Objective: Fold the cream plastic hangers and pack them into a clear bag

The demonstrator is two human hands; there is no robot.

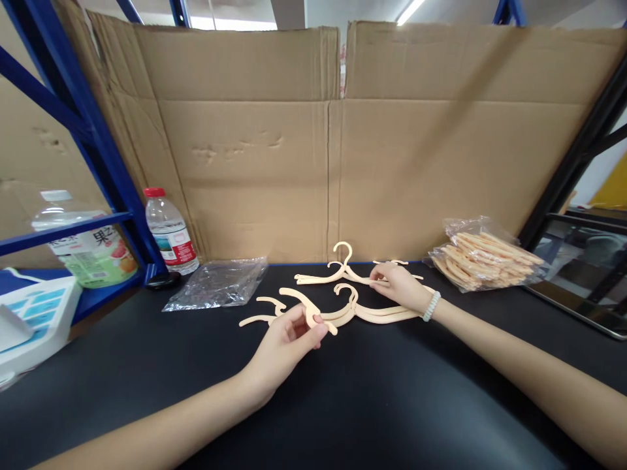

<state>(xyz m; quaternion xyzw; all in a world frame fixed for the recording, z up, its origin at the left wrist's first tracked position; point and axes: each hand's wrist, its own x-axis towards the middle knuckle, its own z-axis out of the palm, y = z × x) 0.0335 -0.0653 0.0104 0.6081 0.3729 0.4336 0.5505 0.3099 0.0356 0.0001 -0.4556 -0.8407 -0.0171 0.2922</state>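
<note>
Over the table, your left hand is pinching a curved piece, your right hand a hanger, ideally gripping both lightly.

Hangers mid-frame are pale creamy peach, tabletop's plain black. Bright blue rack upper left, red cap lower down, tan cardboard up top.

Before you stand tall, creased brown cardboard panels; your black bench runs back towards them; a blue metal frame rises at your left; a black frame at your right; a strip light glows above the panels.
</note>
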